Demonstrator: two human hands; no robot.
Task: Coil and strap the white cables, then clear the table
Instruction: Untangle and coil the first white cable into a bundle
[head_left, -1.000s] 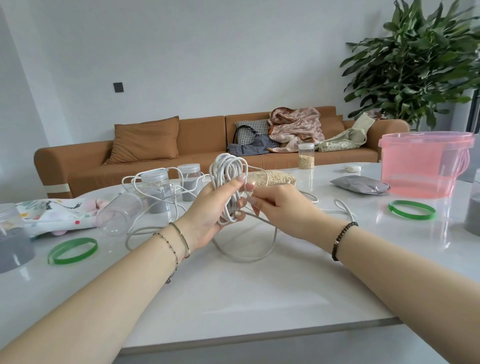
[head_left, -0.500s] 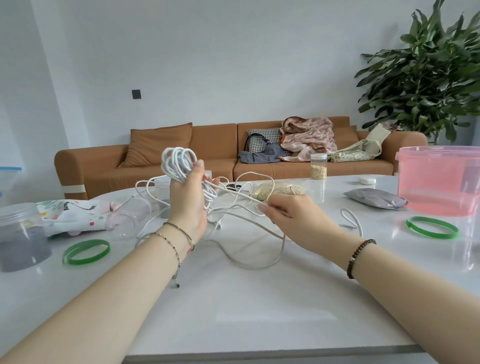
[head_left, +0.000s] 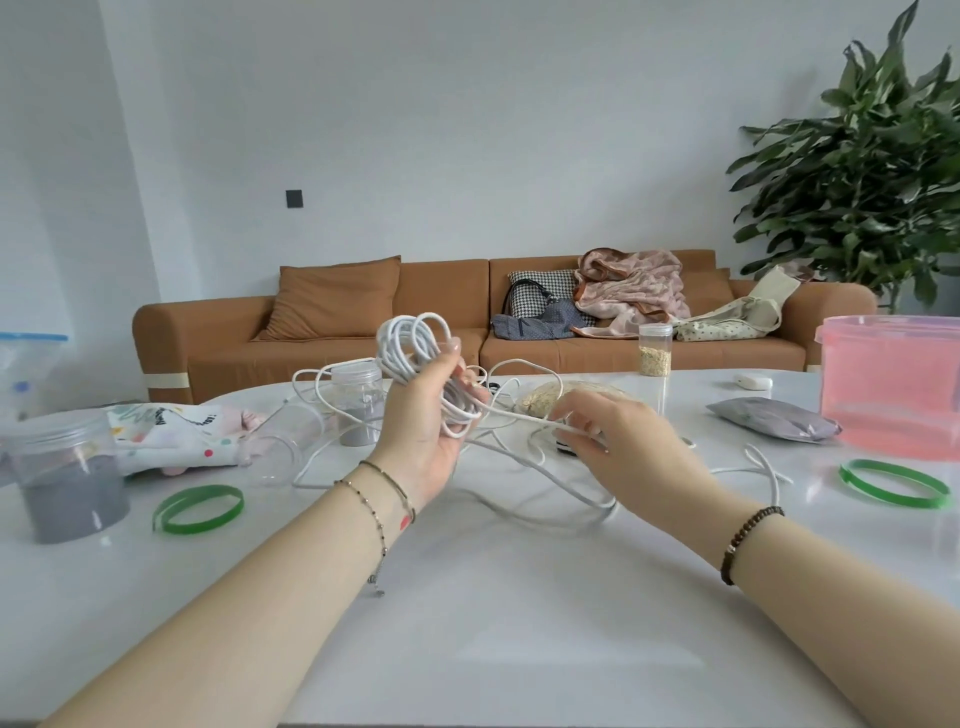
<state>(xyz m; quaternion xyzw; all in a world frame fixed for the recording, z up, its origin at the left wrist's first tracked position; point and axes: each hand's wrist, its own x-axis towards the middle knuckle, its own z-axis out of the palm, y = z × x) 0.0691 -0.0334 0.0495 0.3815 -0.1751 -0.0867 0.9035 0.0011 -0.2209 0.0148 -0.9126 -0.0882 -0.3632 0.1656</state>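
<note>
My left hand (head_left: 423, 421) grips a coil of white cable (head_left: 413, 343), held upright above the white table (head_left: 493, 613); the loops stick out above my fingers. A strand runs from the coil to my right hand (head_left: 618, 441), which pinches it just over the tabletop. More loose white cable (head_left: 550, 491) lies in wide loops on the table under and behind both hands, with another end (head_left: 763, 465) curled to the right. Two green straps lie flat on the table, one at the left (head_left: 198, 508) and one at the right (head_left: 894, 482).
A jar of grey powder (head_left: 70, 478) stands at the left, with a printed cloth (head_left: 171, 436) and a tipped clear jar (head_left: 283, 441) behind it. Another grey-filled jar (head_left: 358, 405), a grain bag (head_left: 540, 397), a grain jar (head_left: 654, 349), a grey pouch (head_left: 774, 418) and a pink tub (head_left: 891, 389) sit further back.
My left hand has turned the coil so its loops now point up and left. My right hand has slid out along the strand to the right and lower toward the table.
</note>
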